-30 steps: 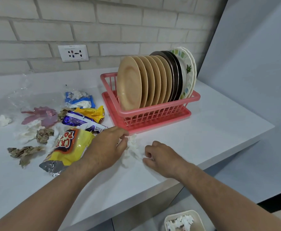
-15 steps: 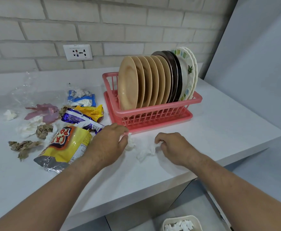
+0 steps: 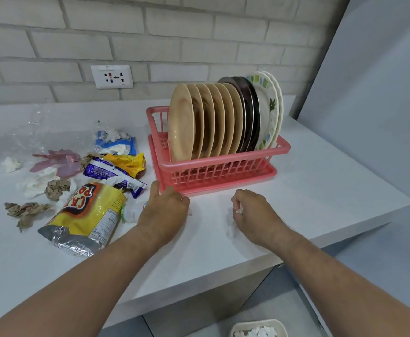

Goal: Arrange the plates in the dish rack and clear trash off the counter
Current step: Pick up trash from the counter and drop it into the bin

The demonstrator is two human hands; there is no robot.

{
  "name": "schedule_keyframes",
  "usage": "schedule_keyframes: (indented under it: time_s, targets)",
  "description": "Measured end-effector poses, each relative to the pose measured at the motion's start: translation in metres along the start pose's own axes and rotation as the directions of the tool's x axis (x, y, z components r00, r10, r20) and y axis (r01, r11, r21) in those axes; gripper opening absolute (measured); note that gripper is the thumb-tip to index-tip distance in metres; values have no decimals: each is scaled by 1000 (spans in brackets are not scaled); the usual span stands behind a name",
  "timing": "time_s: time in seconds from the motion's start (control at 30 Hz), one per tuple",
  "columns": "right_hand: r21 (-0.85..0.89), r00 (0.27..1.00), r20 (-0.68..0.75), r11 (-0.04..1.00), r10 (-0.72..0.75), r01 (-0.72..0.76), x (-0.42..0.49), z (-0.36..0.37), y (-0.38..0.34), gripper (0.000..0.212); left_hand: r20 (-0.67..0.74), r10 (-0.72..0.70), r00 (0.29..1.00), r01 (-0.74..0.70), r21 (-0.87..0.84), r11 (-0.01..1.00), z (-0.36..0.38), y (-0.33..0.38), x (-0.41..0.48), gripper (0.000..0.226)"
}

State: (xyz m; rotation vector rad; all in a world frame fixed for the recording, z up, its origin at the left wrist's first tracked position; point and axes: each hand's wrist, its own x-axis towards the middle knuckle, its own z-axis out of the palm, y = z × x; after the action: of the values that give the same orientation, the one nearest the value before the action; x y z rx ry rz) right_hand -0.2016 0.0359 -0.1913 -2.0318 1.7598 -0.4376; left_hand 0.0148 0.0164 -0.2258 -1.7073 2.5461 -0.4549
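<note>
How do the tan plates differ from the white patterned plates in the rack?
The tan plates are plain, the white patterned plates carry coloured squares and a leaf. The tan plates fill the left of the pink dish rack; the patterned ones stand at its right end, past the dark plates. Tan plates are more numerous. Both stand on edge.

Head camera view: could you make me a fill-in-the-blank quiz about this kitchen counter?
1. The plates stand ____ in the pink dish rack.
2. The yellow chip bag lies to the ____ of the left hand.
3. The right hand pinches a tissue scrap coloured ____.
4. The power socket sits on the ____ wall.
Missing words: upright, left, white, brick.
</note>
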Motion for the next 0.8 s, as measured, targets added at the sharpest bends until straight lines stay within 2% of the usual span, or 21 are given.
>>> schedule_keyframes:
  time_s: [0.07,0.13,0.23,0.3,0.37,0.5,0.57,0.63,0.67,0.73,0.8]
  targets:
    - [69,1000,-6,997,20,-20,-2,0,0,24,-48,71,996,-73,-23,997,2,3,1,16]
    - [114,999,-21,993,36,-33,-2,0,0,25,-101,104,989,-116,-129,985,-2,9,-1,14]
    - [140,999,-29,990,17,-13,-2,1,0,20,-53,47,997,-63,-370,927,-11,22,-8,2]
    - [145,1000,-2,989,29,-28,-1,3,0,9,-9,51,999,-49,-443,895,-14,26,-14,10]
    - [163,997,30,984,64,-68,-1,4,-1,21,10,108,994,-94,-407,908,-17,25,-19,16]
    - [174,990,90,977,106,-120,-4,1,-9,48,60,117,991,-85,-382,920,-17,3,-25,24]
    - [158,987,118,979,111,-129,-5,1,-13,41,48,83,995,-61,-357,932,-20,-8,-27,16]
    - [132,990,108,986,93,-107,-4,4,-14,23,-29,-11,1000,-3,-434,901,-22,-16,-30,15]
    - [117,992,94,989,83,-94,-4,6,-15,21,-52,-73,996,39,-479,877,-24,-21,-32,15]
    - [143,994,70,985,88,-97,-4,9,-19,22,-86,-145,986,85,-493,866,-25,-31,-32,23]
    - [248,991,63,960,116,-128,-4,11,-26,21,-81,-139,987,93,-415,905,-23,-41,-30,38]
